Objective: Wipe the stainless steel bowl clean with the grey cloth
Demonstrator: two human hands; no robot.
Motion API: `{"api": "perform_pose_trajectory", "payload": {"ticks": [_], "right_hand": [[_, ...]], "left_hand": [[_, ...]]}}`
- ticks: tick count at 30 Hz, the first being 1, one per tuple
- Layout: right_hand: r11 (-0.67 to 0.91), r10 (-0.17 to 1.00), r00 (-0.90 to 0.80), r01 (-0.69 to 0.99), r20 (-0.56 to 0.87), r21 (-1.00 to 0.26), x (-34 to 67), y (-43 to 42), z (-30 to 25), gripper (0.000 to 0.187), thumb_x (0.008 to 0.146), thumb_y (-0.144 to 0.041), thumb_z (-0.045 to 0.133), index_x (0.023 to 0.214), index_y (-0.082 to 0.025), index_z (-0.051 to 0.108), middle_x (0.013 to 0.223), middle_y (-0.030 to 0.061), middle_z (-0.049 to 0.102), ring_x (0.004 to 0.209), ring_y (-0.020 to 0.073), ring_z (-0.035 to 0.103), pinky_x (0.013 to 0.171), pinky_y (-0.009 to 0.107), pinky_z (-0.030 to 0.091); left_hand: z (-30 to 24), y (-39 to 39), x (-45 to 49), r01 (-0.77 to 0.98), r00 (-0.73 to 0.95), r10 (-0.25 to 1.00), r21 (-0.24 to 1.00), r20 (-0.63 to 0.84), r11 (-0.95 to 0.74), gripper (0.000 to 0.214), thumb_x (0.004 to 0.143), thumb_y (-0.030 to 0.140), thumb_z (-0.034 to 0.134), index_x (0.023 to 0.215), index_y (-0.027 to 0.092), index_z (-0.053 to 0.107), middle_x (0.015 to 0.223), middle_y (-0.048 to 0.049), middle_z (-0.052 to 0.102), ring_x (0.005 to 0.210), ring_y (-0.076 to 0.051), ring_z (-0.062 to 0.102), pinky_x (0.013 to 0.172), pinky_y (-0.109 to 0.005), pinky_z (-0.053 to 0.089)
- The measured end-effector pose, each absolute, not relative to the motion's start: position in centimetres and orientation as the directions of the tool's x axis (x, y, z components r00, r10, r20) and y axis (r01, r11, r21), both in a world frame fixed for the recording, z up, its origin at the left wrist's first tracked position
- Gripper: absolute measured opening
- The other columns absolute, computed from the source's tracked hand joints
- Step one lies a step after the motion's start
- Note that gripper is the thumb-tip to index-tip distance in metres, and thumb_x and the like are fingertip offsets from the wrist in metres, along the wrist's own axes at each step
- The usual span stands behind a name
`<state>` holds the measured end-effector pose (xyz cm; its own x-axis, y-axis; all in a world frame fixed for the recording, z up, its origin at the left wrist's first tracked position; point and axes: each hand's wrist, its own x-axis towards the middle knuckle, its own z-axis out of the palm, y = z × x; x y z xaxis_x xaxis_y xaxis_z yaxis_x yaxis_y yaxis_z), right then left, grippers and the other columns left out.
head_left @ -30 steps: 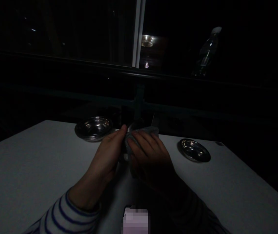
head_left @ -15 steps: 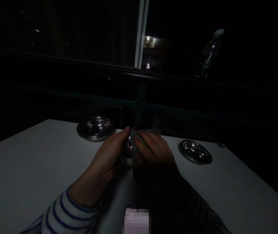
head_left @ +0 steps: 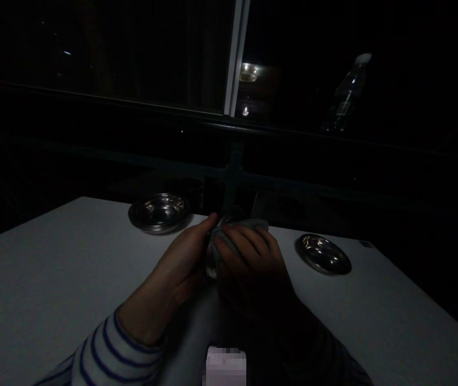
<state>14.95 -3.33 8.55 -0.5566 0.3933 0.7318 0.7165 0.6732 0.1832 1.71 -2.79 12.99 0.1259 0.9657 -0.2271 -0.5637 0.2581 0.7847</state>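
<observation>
The left hand (head_left: 176,268), in a blue-striped sleeve (head_left: 116,354), and the shadowed right hand (head_left: 251,271) are together near the middle of the tabletop (head_left: 44,279), clamped from both sides on a grey cloth (head_left: 245,225). Between them, a curved, shiny metal dish (head_left: 212,268) shows only in part, with the cloth wrapped over its upper side. The dark and the hands hide how much of it is covered, and I cannot tell whether it touches the tabletop.

As things lie, 1 dish is in the hands, while 2 other lots of steelware sit untouched by them. A small stack of steel bowls (head_left: 159,213) stands at the far edge, left of the hands, and a single steel dish (head_left: 323,254) lies near the far edge on the right. Neither shows clearly enough to judge its finish.
</observation>
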Motion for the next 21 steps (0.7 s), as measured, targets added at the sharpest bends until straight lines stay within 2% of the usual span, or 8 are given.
{"api": "perform_pose_trajectory", "payload": {"ticks": [4,7,12,15,21], "right_hand": [[0.693,0.339,-0.612,0.676,0.715,0.25,14.7,-3.5,8.4,0.031,0.087,-0.028,0.042,0.114,-0.019,0.054,0.121,0.0046,0.057,0.117,0.0201,0.041,0.098,0.046,0.025],[0.696,0.293,-0.621,0.66,0.727,0.283,14.4,-3.5,8.3,0.027,0.087,-0.026,0.043,0.11,-0.021,0.056,0.118,0.0029,0.059,0.113,0.0186,0.043,0.098,0.045,0.024],[0.623,0.402,-0.481,0.767,0.779,0.152,15.1,-3.4,9.2,0.032,0.085,-0.031,0.045,0.112,-0.018,0.056,0.117,0.0074,0.058,0.109,0.0222,0.046,0.091,0.042,0.032],[0.614,0.455,-0.459,0.782,0.763,0.105,15.3,-3.5,9.5,0.032,0.086,-0.031,0.043,0.113,-0.018,0.056,0.119,0.0077,0.056,0.109,0.0221,0.045,0.089,0.039,0.034],[0.726,0.3,-0.656,0.627,0.692,0.28,14.5,-4.1,8.8,0.026,0.085,-0.024,0.044,0.108,-0.02,0.056,0.116,0.0025,0.058,0.113,0.0182,0.042,0.094,0.041,0.028]], "left_hand": [[13.1,-2.8,1.6,-0.533,0.105,0.961,0.801,-0.257,0.273,0.016,0.077,0.023,0.055,0.069,0.013,0.065,0.057,-0.0019,0.064,0.048,-0.01,0.057,0.047,-0.019,0.044],[12.9,-2.8,1.4,-0.507,0.104,0.969,0.826,-0.226,0.247,0.014,0.075,0.023,0.058,0.068,0.014,0.066,0.057,-0.0008,0.064,0.051,-0.01,0.058,0.047,-0.019,0.042],[12.1,-3.0,1.6,-0.392,0.089,0.99,0.91,-0.111,0.137,0.02,0.07,0.034,0.065,0.072,0.015,0.067,0.062,-0.0006,0.066,0.057,-0.012,0.059,0.058,-0.023,0.044],[12.1,-3.0,1.7,-0.393,0.11,0.985,0.904,-0.135,0.168,0.029,0.072,0.043,0.06,0.076,0.015,0.067,0.061,-0.0019,0.066,0.057,-0.015,0.059,0.057,-0.025,0.043],[13.1,-3.1,1.4,-0.463,0.156,0.963,0.844,-0.221,0.269,0.039,0.079,0.046,0.049,0.06,0.015,0.064,0.051,-0.0026,0.062,0.046,-0.012,0.056,0.046,-0.02,0.04]]}}
